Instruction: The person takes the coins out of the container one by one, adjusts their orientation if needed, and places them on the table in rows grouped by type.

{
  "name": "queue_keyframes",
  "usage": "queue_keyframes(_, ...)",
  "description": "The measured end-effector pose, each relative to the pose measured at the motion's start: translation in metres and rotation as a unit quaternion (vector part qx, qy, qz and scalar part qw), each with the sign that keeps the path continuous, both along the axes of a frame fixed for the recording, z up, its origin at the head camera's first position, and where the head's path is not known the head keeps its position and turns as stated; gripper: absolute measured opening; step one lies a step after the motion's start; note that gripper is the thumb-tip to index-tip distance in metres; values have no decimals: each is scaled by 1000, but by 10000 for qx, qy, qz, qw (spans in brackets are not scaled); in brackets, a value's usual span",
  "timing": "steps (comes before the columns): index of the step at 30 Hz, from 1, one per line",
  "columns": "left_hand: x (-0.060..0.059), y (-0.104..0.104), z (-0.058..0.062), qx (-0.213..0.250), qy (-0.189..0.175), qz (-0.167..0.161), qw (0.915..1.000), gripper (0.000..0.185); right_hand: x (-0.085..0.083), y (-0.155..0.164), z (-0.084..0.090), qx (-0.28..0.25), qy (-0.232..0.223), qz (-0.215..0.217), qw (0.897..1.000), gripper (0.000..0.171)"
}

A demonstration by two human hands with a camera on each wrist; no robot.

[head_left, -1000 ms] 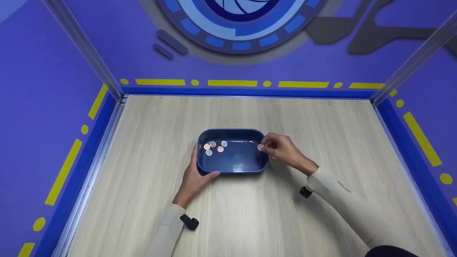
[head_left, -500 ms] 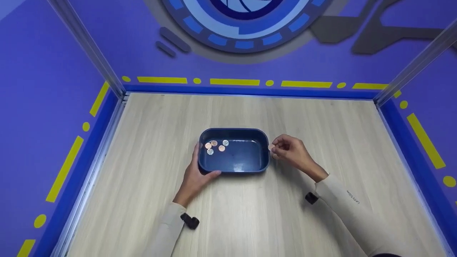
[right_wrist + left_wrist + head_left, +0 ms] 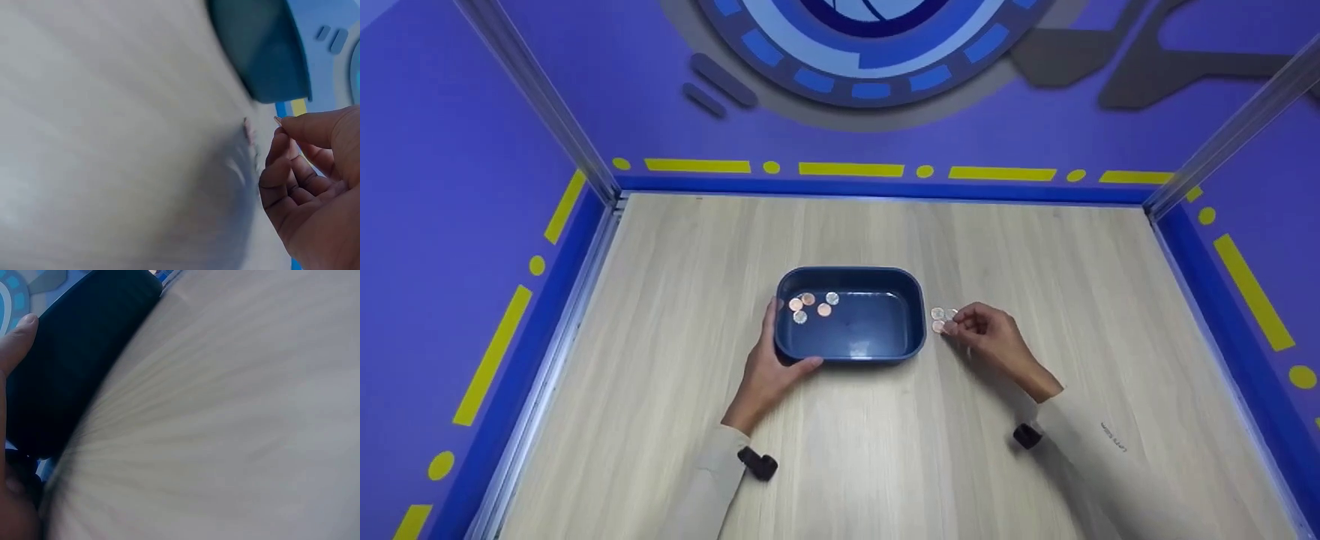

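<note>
A dark blue tray [image 3: 911, 330] sits mid-table on pale wood. Several copper and silver coins [image 3: 811, 306] lie in its left end. My left hand [image 3: 771, 361] grips the tray's front left corner, with the thumb on the front wall; in the left wrist view the thumb [image 3: 17, 334] lies against the tray's dark side [image 3: 79, 365]. Three more coins [image 3: 940, 319] lie on the table just right of the tray. My right hand [image 3: 960, 325] hovers beside them with fingers loosely curled. In the right wrist view the fingertips [image 3: 279, 125] stand just clear of the coins [image 3: 248, 130] and hold nothing.
The wooden table [image 3: 847, 465] is walled in by purple panels with blue and yellow trim at the back and on both sides. Metal posts [image 3: 540, 105] rise at the two back corners. Black wrist straps [image 3: 757, 463] sit on both sleeves.
My right hand carried a coin from over the tray's right end out past its rim and down to the table, where the coin now lies with the others. The left hand stayed put.
</note>
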State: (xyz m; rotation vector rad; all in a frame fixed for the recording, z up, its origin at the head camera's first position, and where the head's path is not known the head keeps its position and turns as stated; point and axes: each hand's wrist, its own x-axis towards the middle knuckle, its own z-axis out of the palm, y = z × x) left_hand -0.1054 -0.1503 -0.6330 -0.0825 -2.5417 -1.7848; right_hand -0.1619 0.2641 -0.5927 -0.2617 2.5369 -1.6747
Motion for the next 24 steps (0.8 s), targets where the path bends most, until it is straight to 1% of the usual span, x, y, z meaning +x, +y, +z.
queue_keyframes(5, 0, 0, 0, -116, 3, 28, 9999, 134, 4, 5, -8, 109, 139, -115, 9998, 18)
queue_keyframes(9, 0, 0, -1, -135, 36, 8, 9999, 133, 5, 6, -14, 288, 308, -185, 9989, 14)
queue_keyframes(13, 0, -1, -3, -123, 58, -4, 9999, 134, 4, 4, -17, 538, 408, -290, 9973, 10)
queue_keyframes(18, 2, -2, -2, -152, 68, -15, 9999, 133, 5, 0, -19, 936, 474, -428, 9936, 10)
queue_keyframes(24, 1, -1, 0, -152, 31, -11, 9999, 133, 6, -1, -22, 1105, 701, -508, 9901, 8)
